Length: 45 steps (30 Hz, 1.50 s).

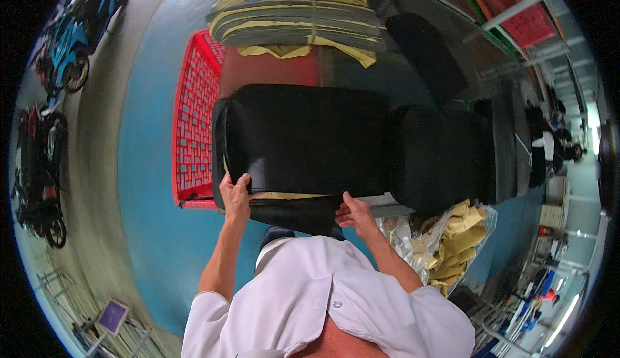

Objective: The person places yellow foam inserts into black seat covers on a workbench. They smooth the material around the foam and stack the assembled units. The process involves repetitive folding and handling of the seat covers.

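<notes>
A large black padded sheet (310, 139) with rounded corners lies in front of me on a stack of similar black pieces, with yellowish paper (294, 196) showing under its near edge. My left hand (235, 198) grips the sheet's near left corner, thumb on top and the other fingers at the side edge. By the near edge, right of the middle, is my right hand (356, 216). Its thumb points up and its fingers are apart, with nothing visible in them. Another black piece (442, 154) lies directly to the right.
A red plastic crate (194, 125) stands on the left. Beyond the sheet sits a tied bundle of grey and yellow layers (294, 19). Crumpled yellow paper (460, 238) fills a clear bag at the lower right. Motorbikes (42, 170) are parked along the far left of the floor.
</notes>
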Each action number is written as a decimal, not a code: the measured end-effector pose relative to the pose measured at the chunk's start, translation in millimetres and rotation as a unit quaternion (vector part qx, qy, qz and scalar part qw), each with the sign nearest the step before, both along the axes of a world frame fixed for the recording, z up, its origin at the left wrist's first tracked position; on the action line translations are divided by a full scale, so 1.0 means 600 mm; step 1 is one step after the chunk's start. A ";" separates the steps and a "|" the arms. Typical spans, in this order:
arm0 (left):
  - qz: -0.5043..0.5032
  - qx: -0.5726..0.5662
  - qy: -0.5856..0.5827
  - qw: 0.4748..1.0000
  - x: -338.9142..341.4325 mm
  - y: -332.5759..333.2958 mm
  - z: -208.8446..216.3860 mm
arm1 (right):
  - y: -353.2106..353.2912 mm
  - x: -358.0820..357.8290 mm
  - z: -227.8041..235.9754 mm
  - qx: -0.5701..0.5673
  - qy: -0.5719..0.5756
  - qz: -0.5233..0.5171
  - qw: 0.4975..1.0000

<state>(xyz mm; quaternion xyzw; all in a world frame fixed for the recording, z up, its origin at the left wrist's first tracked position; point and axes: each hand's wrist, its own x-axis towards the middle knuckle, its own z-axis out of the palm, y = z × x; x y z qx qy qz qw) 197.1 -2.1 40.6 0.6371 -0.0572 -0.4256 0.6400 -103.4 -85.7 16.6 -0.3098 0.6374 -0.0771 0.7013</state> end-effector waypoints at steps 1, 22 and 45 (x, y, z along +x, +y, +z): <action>0.005 -0.027 0.005 1.000 -0.003 -0.010 0.020 | 0.003 -0.006 -0.003 0.007 -0.011 -0.055 0.998; 0.012 -0.049 -0.048 0.998 0.151 0.016 0.081 | -0.111 0.049 -0.034 -0.407 0.012 -0.056 0.912; -0.236 -0.079 0.242 0.938 -0.550 -0.212 0.058 | -0.307 -0.662 0.201 -0.382 -0.095 -0.414 0.821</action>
